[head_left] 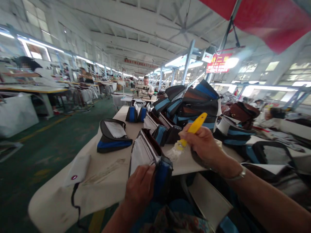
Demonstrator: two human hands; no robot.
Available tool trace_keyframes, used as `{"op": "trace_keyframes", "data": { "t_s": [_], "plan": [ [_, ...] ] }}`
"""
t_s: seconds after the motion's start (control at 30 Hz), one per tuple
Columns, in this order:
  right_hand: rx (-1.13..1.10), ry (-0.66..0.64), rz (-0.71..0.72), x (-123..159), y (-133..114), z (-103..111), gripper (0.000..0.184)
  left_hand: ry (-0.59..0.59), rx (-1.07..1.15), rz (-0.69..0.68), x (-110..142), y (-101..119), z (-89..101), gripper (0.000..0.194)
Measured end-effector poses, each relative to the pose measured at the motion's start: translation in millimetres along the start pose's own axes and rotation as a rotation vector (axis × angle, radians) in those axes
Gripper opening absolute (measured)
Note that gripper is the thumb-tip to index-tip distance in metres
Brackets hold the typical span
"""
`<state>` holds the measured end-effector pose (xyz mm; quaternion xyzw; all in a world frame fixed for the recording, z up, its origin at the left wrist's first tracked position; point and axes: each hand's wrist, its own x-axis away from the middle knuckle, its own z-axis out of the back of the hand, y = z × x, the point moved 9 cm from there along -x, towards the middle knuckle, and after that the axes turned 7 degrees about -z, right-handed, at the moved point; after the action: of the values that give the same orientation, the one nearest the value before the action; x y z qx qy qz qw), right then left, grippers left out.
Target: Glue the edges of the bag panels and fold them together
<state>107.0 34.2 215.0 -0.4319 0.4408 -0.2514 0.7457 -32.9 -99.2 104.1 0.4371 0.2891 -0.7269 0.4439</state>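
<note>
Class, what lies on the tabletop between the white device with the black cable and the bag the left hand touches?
In the head view, no object lies between the white device and the bag: just tabletop, marked with brownish streaks.

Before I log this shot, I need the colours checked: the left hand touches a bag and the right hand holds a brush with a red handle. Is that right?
Not quite: the brush has a yellow handle, as the head view shows. The right hand holds it, and the left hand touches a bag.
</note>
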Motion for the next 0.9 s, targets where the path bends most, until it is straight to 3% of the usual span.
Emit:
{"op": "trace_keyframes", "data": {
  "t_s": [0.07, 0.1, 0.17, 0.23, 0.3, 0.37, 0.47, 0.53, 0.63, 0.73, 0.9],
  "plan": [
    [-0.470, 0.134, -0.150, 16, 22, 21, 0.018, 0.035, 0.021, 0.042, -4, -7, 20.5, 0.022],
    [-0.654, 0.134, -0.222, 27, 33, 20, 0.020, 0.052, 0.031, 0.058, -8, -10, 30.4, 0.021],
    [-0.891, 0.045, -0.339, 46, 49, 1, 0.021, 0.071, 0.050, 0.083, -17, -14, 44.4, 0.017],
    [-1.017, -0.069, -0.398, 61, 56, -26, 0.020, 0.061, 0.066, 0.116, -24, -21, 45.9, 0.010],
    [-1.094, -0.125, -0.416, 66, 62, -52, 0.019, 0.061, 0.044, 0.175, -25, -31, 38.9, 0.008],
    [-1.158, -0.093, -0.420, 60, 71, -69, 0.019, 0.110, -0.024, 0.259, -16, -44, 33.2, 0.011],
    [-1.217, 0.003, -0.469, 45, 92, -84, 0.021, 0.139, -0.115, 0.303, 2, -51, 30.8, 0.010],
    [-1.230, 0.026, -0.502, 38, 100, -91, 0.022, 0.091, -0.118, 0.293, 11, -45, 32.0, 0.011],
    [-1.240, 0.037, -0.518, 32, 100, -101, 0.023, -0.010, -0.082, 0.297, 18, -31, 33.6, 0.034],
    [-1.255, 0.046, -0.531, 30, 92, -111, 0.026, -0.041, -0.158, 0.414, 19, -28, 34.1, 0.065],
    [-1.237, 0.024, -0.581, 25, 81, -113, 0.028, -0.029, -0.090, 0.584, 16, -47, 28.3, 0.032]
  ]
}}
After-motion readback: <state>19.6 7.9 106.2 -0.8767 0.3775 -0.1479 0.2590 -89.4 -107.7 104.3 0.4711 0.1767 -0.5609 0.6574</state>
